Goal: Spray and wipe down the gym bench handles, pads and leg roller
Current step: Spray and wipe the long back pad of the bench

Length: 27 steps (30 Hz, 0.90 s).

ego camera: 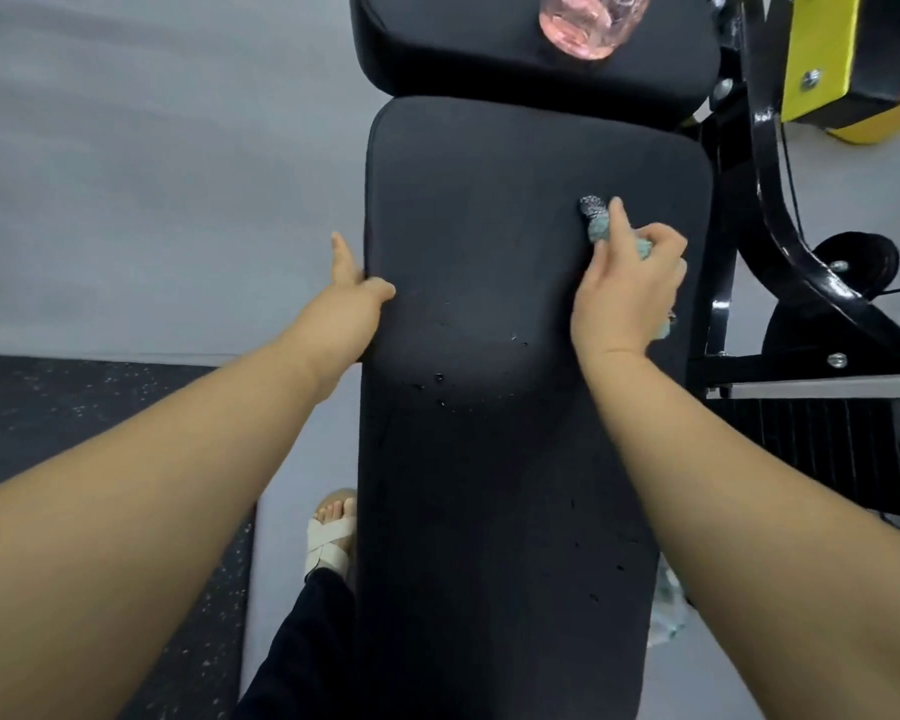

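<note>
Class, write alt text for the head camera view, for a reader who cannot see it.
A person's right hand presses a teal cloth on a long black bench pad dotted with droplets, while the left hand grips the pad's edge. A pink bottle sits on the further pad.

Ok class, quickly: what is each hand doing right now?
Left hand: grips the long pad at its left edge, thumb on top.
Right hand: closed on the teal cloth, pressing it on the pad.
</note>
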Available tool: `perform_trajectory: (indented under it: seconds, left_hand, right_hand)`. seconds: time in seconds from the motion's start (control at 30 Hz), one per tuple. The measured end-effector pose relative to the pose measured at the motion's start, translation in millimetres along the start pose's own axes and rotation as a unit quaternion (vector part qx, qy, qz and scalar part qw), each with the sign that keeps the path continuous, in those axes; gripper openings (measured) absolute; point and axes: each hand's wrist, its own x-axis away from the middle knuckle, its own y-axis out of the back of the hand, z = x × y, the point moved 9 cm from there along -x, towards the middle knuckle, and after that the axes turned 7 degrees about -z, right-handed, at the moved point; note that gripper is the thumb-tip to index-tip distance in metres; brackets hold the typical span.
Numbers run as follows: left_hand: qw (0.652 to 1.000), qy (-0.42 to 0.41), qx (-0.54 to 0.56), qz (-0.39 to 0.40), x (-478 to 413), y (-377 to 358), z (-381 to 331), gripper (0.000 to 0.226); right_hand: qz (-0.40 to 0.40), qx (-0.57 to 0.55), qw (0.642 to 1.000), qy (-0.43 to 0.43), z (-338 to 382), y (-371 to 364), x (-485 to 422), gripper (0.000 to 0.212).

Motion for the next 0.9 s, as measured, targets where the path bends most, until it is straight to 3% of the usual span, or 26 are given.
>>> perform_trajectory:
  seconds: [0.07,0.13,0.23,0.3,0.37,0.4,0.47,0.57,0.63,0.67,0.7,0.77,0.83,0.9]
  left_hand:
    - [0.992,0.036,0.111,-0.039,7.9,6.2,12.7,0.062]
    - [0.979,0.046,0.184,-0.07,22.2,7.8,21.0,0.052]
    - [0.963,0.05,0.237,-0.117,36.8,12.6,31.9,0.04]
    - [0.967,0.047,0.213,-0.134,41.7,16.0,38.4,0.032]
    - [0.98,0.02,0.123,-0.157,47.4,21.2,39.9,0.027]
    - [0.985,-0.011,0.062,-0.163,51.3,21.7,35.2,0.031]
    - [0.977,-0.106,-0.083,-0.162,60.1,12.0,12.6,0.04]
    - [0.93,-0.259,-0.236,-0.114,74.7,-29.9,-26.7,0.042]
    - [0.9,-0.321,-0.281,-0.089,81.2,-57.4,-47.3,0.044]
    - [0.89,-0.338,-0.296,-0.083,80.8,-66.8,-54.0,0.047]
    - [0.88,-0.347,-0.314,-0.078,78.8,-77.8,-61.0,0.052]
    - [0.841,-0.347,-0.409,-0.073,68.8,-96.7,-66.1,0.066]
    - [0.763,-0.343,-0.544,-0.068,55.9,-112.0,-63.7,0.082]
    - [0.721,-0.322,-0.611,-0.05,45.1,-118.9,-57.2,0.091]
  right_hand:
    - [-0.022,0.021,0.996,-0.088,14.4,-7.0,6.2,0.043]
    - [-0.027,-0.012,0.998,-0.056,65.5,-14.8,27.9,0.045]
    - [0.044,-0.07,0.977,0.197,153.0,-21.4,96.9,0.044]
    - [0.097,-0.108,0.916,0.373,166.6,-20.4,133.7,0.045]
    - [0.118,-0.142,0.871,0.454,145.8,-12.0,121.5,0.043]
    - [0.128,-0.132,0.882,0.434,123.7,-11.5,101.4,0.037]
    - [0.113,-0.079,0.938,0.317,62.1,-7.7,49.3,0.025]
    - [0.016,-0.021,0.993,0.116,-8.8,8.9,7.0,0.037]
    - [-0.029,-0.001,0.998,-0.048,-26.6,8.0,17.2,0.039]
    - [-0.042,-0.014,0.997,-0.063,-16.5,10.1,32.2,0.039]
    - [-0.048,-0.031,0.998,-0.023,-4.3,11.5,49.1,0.039]
    - [0.011,-0.058,0.986,0.156,19.3,11.8,97.1,0.034]
    - [0.084,-0.076,0.941,0.319,16.4,18.4,131.9,0.03]
    - [0.101,-0.075,0.907,0.401,-2.3,22.7,121.1,0.03]
